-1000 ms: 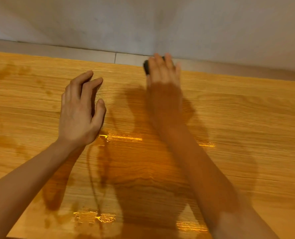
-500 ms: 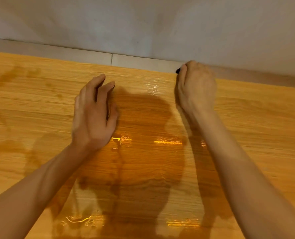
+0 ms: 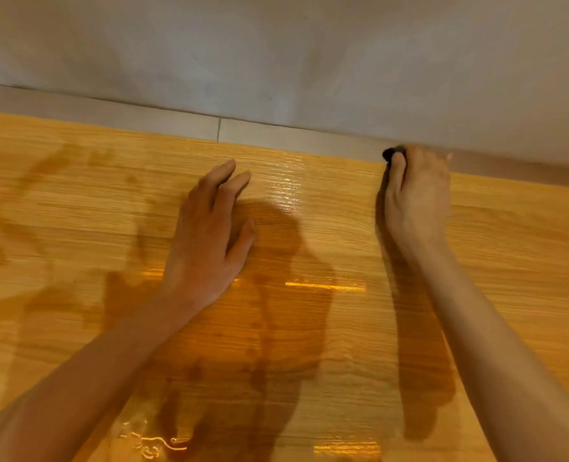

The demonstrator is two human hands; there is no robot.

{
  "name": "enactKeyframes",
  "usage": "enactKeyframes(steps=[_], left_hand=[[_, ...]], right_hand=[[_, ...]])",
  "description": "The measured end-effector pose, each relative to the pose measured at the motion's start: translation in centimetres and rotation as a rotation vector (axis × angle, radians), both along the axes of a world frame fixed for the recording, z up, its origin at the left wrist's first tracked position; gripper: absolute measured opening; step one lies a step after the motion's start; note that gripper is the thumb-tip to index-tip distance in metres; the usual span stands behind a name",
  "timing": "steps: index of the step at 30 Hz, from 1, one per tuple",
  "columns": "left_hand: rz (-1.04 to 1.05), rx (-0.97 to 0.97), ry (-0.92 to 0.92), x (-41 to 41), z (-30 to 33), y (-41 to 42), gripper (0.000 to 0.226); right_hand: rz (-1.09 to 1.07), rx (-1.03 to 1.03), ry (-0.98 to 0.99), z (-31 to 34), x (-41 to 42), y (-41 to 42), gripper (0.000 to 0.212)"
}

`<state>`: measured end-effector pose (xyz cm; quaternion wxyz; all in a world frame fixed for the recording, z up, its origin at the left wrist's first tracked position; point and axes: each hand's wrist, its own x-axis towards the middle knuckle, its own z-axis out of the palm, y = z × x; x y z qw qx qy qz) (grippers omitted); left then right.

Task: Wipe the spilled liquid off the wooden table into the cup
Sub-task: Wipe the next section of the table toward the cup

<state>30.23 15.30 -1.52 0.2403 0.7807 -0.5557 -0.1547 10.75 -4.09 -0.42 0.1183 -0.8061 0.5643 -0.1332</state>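
Amber liquid [image 3: 276, 328] sheets the wooden tabletop [image 3: 526, 261] between both forearms, nearer the person than either grip. The right hand [image 3: 416, 201] is clamped on a dark wiper [image 3: 393, 154] at the far edge; the left hand [image 3: 206, 238] rests flat, fingers loose. No cup is in view, so I judge a pull toward the near edge may spill onto the floor

The wooden table [image 3: 509, 261] is lying open to the right and far left, wet film [image 3: 293, 328] spreading across its middle. The wall [image 3: 276, 61] is closing off the far edge, where the right hand [image 3: 416, 198] is sitting; the left hand [image 3: 206, 235] is occupying the centre.
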Motion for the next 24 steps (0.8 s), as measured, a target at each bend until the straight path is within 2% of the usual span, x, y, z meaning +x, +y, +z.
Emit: enactKeyframes(steps=[3,6,10,14,18,21,24], left_hand=[[0.024,0.002,0.012,2.7,0.6,1.9,0.055],[0.095,0.016,-0.036,6.2,0.8,4.6,0.057],[0.159,-0.006,-0.12,9.5,0.2,7.1,0.052],[0.155,-0.003,-0.177,10.1,-0.5,7.4,0.053],[0.161,0.001,-0.2,10.0,-0.6,7.5,0.051],[0.163,0.025,-0.216,9.8,-0.4,7.5,0.051],[0.176,0.042,-0.226,9.8,-0.3,7.3,0.05]], right_hand=[[0.186,0.04,-0.08,-0.4,6.1,2.8,0.031],[0.359,0.091,-0.071,0.0,7.7,3.5,0.032],[0.235,0.049,0.002,0.8,4.7,2.0,0.033],[0.121,0.067,0.059,1.4,8.8,2.8,0.037],[0.203,0.086,0.167,1.3,18.7,6.7,0.031],[0.291,0.098,0.132,0.9,26.7,10.6,0.029],[0.421,0.153,0.063,0.6,29.1,11.6,0.026]])
